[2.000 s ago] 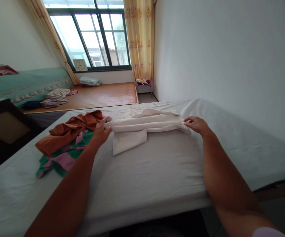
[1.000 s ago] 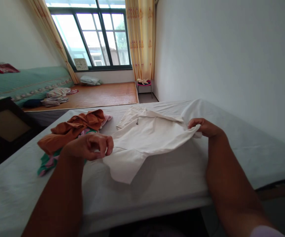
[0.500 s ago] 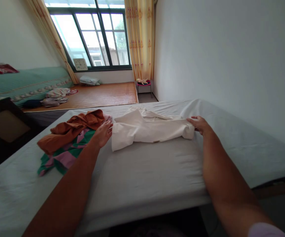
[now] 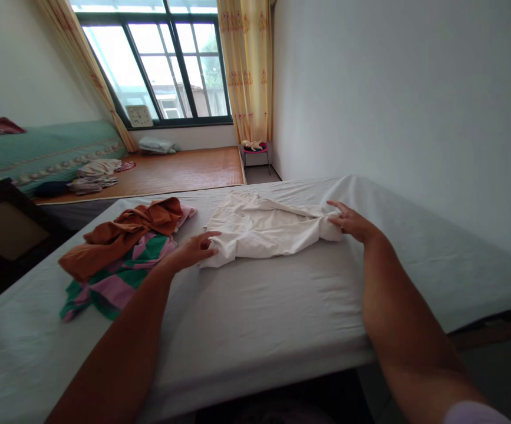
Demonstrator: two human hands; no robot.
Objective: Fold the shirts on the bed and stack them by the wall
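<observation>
A pair of white pants [image 4: 264,232] lies spread, slightly wrinkled, on the pale sheet [image 4: 277,312]. The waist end is toward the left, and the legs stretch to the right. My left hand [image 4: 193,250] is at the near left corner, with thumb and fingers closed on the cloth. At the right end, my right hand [image 4: 352,224] pinches the leg ends, its index finger stretched out above the fabric. Left of the pants rests a rust-brown garment [image 4: 122,232], partly over a green and pink garment [image 4: 118,282].
A white wall [image 4: 405,106] runs along the right side. Beyond the sheeted surface is a bed with a brown mat [image 4: 184,168], folded clothes [image 4: 94,184] on it. A dark cabinet [image 4: 12,235] stands at left, and a pink stool [image 4: 255,148] by the curtain.
The raised near side of the pants has come down flat onto the sheet. My left hand moved toward me and slightly right with it; the right hand stayed at the leg end.
</observation>
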